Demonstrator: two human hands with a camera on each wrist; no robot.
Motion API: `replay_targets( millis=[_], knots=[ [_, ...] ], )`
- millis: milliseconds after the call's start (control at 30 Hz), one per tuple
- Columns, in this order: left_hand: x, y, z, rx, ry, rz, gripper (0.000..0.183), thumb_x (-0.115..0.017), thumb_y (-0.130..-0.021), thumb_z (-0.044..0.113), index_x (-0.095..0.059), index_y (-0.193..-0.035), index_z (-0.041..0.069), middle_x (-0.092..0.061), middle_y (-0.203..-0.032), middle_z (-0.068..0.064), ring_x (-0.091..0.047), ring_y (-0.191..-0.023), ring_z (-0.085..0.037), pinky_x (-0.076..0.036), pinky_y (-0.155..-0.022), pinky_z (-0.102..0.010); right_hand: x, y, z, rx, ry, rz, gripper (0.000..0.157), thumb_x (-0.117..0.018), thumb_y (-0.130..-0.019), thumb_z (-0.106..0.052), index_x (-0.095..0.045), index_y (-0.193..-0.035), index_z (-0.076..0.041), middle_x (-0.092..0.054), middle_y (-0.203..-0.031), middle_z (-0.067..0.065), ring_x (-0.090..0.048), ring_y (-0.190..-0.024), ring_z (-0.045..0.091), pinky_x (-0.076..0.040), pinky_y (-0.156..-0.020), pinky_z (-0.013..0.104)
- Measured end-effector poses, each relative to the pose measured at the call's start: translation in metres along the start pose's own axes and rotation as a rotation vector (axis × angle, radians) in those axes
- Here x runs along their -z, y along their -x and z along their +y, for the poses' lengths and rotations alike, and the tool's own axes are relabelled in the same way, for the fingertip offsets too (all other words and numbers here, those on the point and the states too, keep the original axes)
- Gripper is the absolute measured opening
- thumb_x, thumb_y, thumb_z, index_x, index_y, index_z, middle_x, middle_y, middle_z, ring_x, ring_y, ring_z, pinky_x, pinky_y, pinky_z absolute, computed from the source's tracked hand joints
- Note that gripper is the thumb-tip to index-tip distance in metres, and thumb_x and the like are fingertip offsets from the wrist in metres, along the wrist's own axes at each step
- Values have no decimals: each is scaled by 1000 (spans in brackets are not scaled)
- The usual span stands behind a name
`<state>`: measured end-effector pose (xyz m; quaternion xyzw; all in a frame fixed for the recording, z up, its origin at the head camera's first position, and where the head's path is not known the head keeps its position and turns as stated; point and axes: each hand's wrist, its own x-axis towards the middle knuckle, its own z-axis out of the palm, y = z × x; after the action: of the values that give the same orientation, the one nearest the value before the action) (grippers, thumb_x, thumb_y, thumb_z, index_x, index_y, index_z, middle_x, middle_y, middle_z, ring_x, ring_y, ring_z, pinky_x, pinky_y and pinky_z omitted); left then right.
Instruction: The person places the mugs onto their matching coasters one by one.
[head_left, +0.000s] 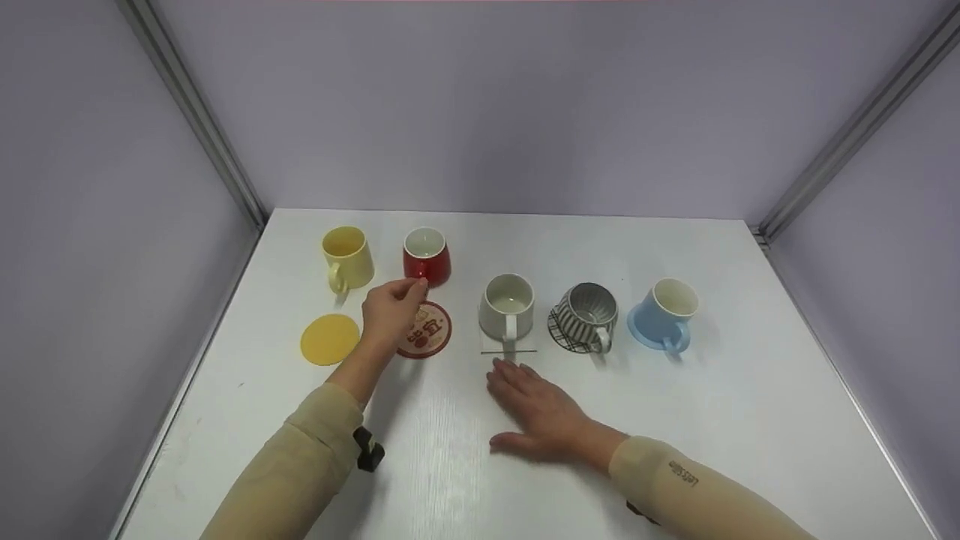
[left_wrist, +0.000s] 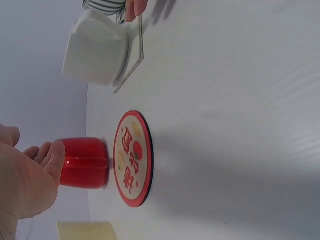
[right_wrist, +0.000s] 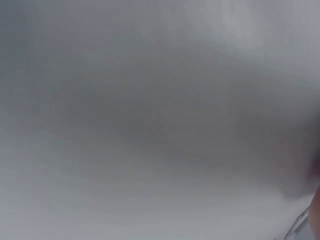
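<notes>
One red mug [head_left: 435, 265] near the back edge [head_left: 510, 216]

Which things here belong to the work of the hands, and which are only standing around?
Seemingly in the work:
red mug, left hand at its handle
red-rimmed coaster, bare, in front

Apparently only standing around:
yellow mug, yellow coaster
white mug on square coaster
striped mug on round coaster
blue mug on blue coaster

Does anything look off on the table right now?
Yes: the yellow mug and red mug stand on the bare table behind the yellow coaster and red-rimmed coaster, while the white mug, striped mug and blue mug sit on theirs. I see no spill or damage.
</notes>
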<state>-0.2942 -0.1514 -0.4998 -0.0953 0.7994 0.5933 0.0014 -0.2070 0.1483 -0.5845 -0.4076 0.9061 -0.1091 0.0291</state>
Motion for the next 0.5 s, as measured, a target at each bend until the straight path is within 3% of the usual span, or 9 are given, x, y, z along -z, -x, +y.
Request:
replay_targets(
  millis=[200,500],
  knots=[
    [10,-13,3,-19,-25,8,47,-62,-108,39,-68,-140,6,-72,-129,-12,-62,-125,-27,-50,-111,-45,-4,-28,-17,24,8,5,99,-45,-99,-79,-25,-169,-13,-17,-177,12,-12,-163,23,-16,-130,43],
    [17,-30,4,72,-52,-20,60,-60,-108,45,-55,-153,6,-60,-150,-16,-53,-142,-32,-45,-117,-47,-11,-63,-31,20,24,4,101,-46,-99,-77,-20,-170,-11,-14,-176,16,-10,-163,29,-14,-131,44]
  ],
)
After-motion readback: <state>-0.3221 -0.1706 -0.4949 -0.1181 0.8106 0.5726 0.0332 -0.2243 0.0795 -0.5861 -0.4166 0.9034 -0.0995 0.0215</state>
